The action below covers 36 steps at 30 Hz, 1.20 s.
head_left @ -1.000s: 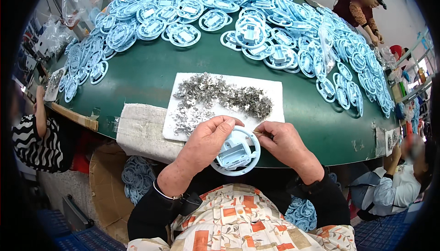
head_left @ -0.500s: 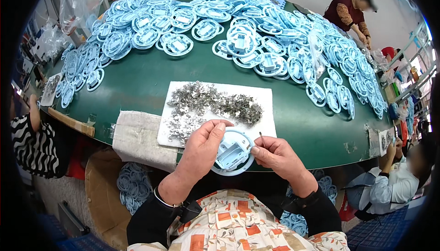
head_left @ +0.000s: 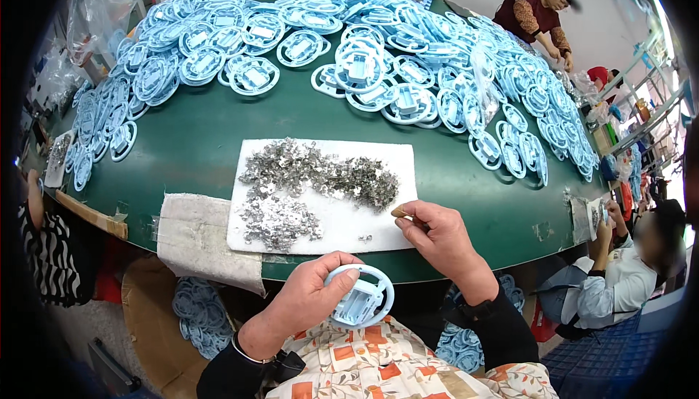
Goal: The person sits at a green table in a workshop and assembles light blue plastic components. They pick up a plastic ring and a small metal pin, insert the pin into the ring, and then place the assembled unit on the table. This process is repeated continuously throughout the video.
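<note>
My left hand (head_left: pixel 302 301) is closed on the rim of a light blue plastic ring part (head_left: pixel 376 303), shaped like a toy steering wheel with a boxy compartment in its middle. It is tilted close to my body, below the table edge. My right hand (head_left: pixel 445 242) is raised over the near right corner of a white foam sheet (head_left: pixel 346 228). Between its thumb and fingertips is the end of a thin brass-coloured tool (head_left: pixel 400 212); its kind is mostly hidden. Small shiny metal clips (head_left: pixel 280 220) lie heaped on the sheet, with a couple apart near its front edge.
Large piles of similar blue ring parts (head_left: pixel 251 77) cover the far side of the green table (head_left: pixel 189 140). A grey cloth (head_left: pixel 207 235) hangs over the near edge. Below stands a cardboard box (head_left: pixel 149 311) with more rings. Several people work around the table.
My left hand has drawn the blue ring part down toward my body and tilted it. My right hand has let go of the ring and moved away, still holding the thin tool.
</note>
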Each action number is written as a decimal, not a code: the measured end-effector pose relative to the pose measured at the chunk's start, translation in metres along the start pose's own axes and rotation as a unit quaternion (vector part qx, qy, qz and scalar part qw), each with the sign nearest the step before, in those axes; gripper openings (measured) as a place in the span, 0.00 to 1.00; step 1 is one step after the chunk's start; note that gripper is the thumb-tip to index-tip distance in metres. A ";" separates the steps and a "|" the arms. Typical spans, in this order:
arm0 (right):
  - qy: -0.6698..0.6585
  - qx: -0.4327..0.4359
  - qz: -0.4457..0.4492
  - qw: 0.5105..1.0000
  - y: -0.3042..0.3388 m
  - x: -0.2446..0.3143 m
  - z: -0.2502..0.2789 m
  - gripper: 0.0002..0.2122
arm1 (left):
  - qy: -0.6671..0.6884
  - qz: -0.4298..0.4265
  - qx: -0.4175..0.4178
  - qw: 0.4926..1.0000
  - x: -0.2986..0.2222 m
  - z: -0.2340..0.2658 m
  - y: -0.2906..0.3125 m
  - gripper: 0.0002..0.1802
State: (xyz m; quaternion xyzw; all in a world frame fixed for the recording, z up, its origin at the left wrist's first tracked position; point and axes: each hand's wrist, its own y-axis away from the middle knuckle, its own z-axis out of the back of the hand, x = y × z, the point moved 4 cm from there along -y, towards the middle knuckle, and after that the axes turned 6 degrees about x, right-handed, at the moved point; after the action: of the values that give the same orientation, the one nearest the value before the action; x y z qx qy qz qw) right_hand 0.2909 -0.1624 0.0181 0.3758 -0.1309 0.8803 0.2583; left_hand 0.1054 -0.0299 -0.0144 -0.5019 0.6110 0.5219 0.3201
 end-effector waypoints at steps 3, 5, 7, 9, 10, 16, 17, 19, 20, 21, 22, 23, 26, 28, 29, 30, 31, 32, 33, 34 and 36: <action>0.066 -0.017 0.075 0.995 -0.014 0.014 -0.010 0.07 | -0.021 -0.002 -0.013 1.000 -0.001 0.002 -0.001 0.12; 0.115 -0.030 0.116 0.986 -0.023 0.024 -0.019 0.07 | -0.020 0.002 -0.012 1.000 0.000 0.004 -0.003 0.12; 0.158 -0.041 0.126 0.979 -0.030 0.029 -0.028 0.08 | -0.005 0.006 -0.009 1.000 0.002 0.005 -0.003 0.12; 0.205 -0.048 0.150 0.966 -0.036 0.029 -0.035 0.09 | -0.003 0.006 -0.010 1.000 0.002 0.006 -0.003 0.12; 0.222 -0.034 0.164 0.961 -0.038 0.029 -0.038 0.08 | -0.002 0.007 -0.013 1.000 0.001 0.006 -0.003 0.12; 0.178 0.011 0.180 0.967 -0.031 0.030 -0.036 0.07 | 0.007 0.005 -0.015 1.000 0.000 0.008 -0.003 0.12; 0.147 -0.001 0.167 0.975 -0.030 0.029 -0.032 0.07 | 0.006 0.006 -0.015 1.000 -0.001 0.008 -0.003 0.12; 0.114 -0.024 0.150 0.982 -0.033 0.027 -0.025 0.07 | 0.003 0.007 -0.013 1.000 -0.003 0.007 -0.003 0.12; 0.123 -0.019 0.146 0.981 -0.034 0.027 -0.025 0.07 | 0.003 0.007 -0.014 1.000 -0.003 0.006 -0.003 0.12; 0.133 -0.015 0.142 0.981 -0.036 0.027 -0.026 0.07 | 0.003 0.007 -0.016 1.000 -0.003 0.006 -0.003 0.12; 0.142 -0.012 0.137 0.980 -0.037 0.026 -0.027 0.07 | 0.002 0.008 -0.016 1.000 -0.004 0.006 -0.003 0.12; 0.166 -0.006 0.134 0.977 -0.038 0.026 -0.030 0.06 | 0.003 0.009 -0.016 1.000 -0.004 0.006 -0.003 0.12; 0.219 0.013 0.133 0.967 -0.041 0.028 -0.036 0.06 | 0.014 0.010 -0.022 1.000 -0.004 0.006 -0.004 0.12; 0.233 0.025 0.144 0.962 -0.041 0.030 -0.038 0.06 | 0.034 0.009 -0.035 0.999 -0.002 0.007 -0.004 0.13; 0.198 0.016 0.156 0.968 -0.040 0.034 -0.035 0.06 | 0.026 -0.010 -0.054 0.998 -0.004 0.009 -0.005 0.13; 0.163 0.006 0.168 0.972 -0.037 0.039 -0.028 0.06 | 0.017 -0.030 -0.072 0.997 -0.006 0.010 -0.007 0.13; 0.128 -0.002 0.180 0.975 -0.034 0.044 -0.022 0.06 | 0.010 -0.049 -0.091 0.995 -0.008 0.011 -0.008 0.13; 0.117 0.003 0.187 0.975 -0.030 0.049 -0.020 0.07 | 0.009 -0.054 -0.089 0.995 -0.009 0.012 -0.011 0.14; 0.106 0.008 0.195 0.975 -0.026 0.054 -0.018 0.07 | 0.008 -0.059 -0.086 0.995 -0.011 0.012 -0.013 0.14; 0.095 0.011 0.201 0.975 -0.021 0.059 -0.016 0.07 | 0.005 -0.064 -0.082 0.995 -0.013 0.012 -0.016 0.14; 0.082 0.003 0.211 0.974 -0.015 0.065 -0.014 0.06 | -0.042 -0.070 -0.075 0.994 -0.019 0.013 -0.018 0.14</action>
State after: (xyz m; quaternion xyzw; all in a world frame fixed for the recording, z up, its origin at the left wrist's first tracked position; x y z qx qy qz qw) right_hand 0.2531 -0.1204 0.0565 0.2666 -0.1830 0.9432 0.0756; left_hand 0.1265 -0.0112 -0.0065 -0.5432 0.5195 0.5635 0.3428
